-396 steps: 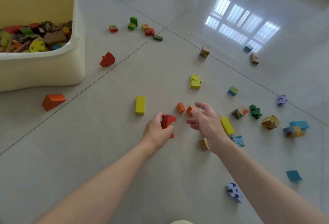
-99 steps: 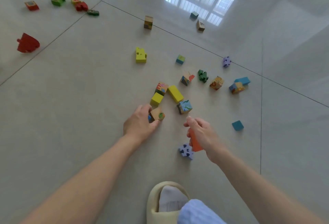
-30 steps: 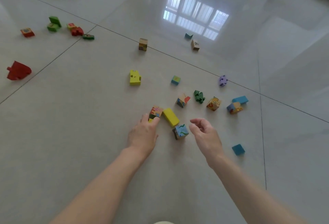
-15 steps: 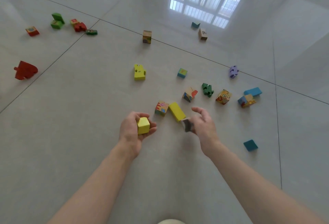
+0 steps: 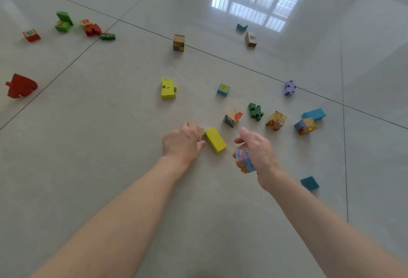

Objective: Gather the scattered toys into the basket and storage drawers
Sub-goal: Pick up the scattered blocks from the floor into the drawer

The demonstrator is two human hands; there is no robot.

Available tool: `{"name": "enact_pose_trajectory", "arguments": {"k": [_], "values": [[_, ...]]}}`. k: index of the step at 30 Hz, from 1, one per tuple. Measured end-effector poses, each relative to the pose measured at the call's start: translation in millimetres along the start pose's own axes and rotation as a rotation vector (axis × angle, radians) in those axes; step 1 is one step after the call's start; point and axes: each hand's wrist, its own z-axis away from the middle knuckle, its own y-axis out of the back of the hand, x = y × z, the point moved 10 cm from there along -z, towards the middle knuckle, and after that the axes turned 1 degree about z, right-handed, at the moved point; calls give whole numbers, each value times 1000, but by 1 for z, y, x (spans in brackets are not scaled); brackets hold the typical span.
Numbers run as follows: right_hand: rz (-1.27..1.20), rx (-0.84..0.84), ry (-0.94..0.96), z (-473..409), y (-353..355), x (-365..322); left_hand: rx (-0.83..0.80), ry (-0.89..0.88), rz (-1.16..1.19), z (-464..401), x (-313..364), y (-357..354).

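Toy blocks lie scattered on the pale tiled floor. My left hand is palm down, its fingers curled onto a small picture cube that peeks out beside a long yellow block. The yellow cube it held a moment ago is not visible. My right hand hovers just right of the yellow block and holds a colourful picture cube in its palm. Further out lie another picture cube, a green puzzle piece and a tiger-face cube. No basket or drawer is in view.
A yellow puzzle piece, a small blue cube and a purple piece lie beyond. A blue block and a teal block are on the right. A red piece and a cluster of green and red toys are far left.
My left hand, which showed a yellow cube, has turned palm down and reached forward onto the picture cube by the yellow block. My right hand has lifted the blue-green picture cube off the floor.
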Motion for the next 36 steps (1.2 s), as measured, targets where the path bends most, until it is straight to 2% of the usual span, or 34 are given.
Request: {"name": "enact_pose_trajectory", "arguments": {"k": [2, 4, 7, 9, 12, 14, 16, 20, 23, 26, 30, 34, 35, 36], "values": [[216, 1, 117, -3, -6, -15, 59, 90, 173, 3, -13, 1], [383, -23, 193, -8, -18, -25, 118, 158, 442, 11, -28, 2], [712, 7, 223, -19, -36, -34, 150, 255, 1001, 24, -47, -1], [876, 30, 213, -26, -47, -38, 182, 393, 1347, 36, -64, -3], [1097, 9, 180, -26, -59, -38, 219, 603, 1623, 57, -94, -7], [1168, 0, 153, -24, -62, -36, 225, 668, 1720, 71, -112, -6], [930, -77, 87, -20, -71, -30, 236, 696, 1814, 85, -128, -1], [120, -398, -108, 24, -148, -37, 305, 729, 1966, 110, -166, 21], [-253, -607, -284, 78, -209, -52, 361, 800, 2022, 125, -199, 32], [-380, -736, -397, 122, -259, -64, 405, 887, 2103, 148, -236, 38], [-427, -837, -422, 165, -324, -100, 488, 928, 2166, 167, -300, 63], [-327, -918, -281, 196, -399, -170, 748, 852, 2232, 189, -362, 134], [-319, -956, -239, 207, -420, -190, 801, 800, 2325, 155, -400, 145], [-332, -982, -202, 212, -434, -208, 898, 748, 2332, 122, -462, 114]]}}
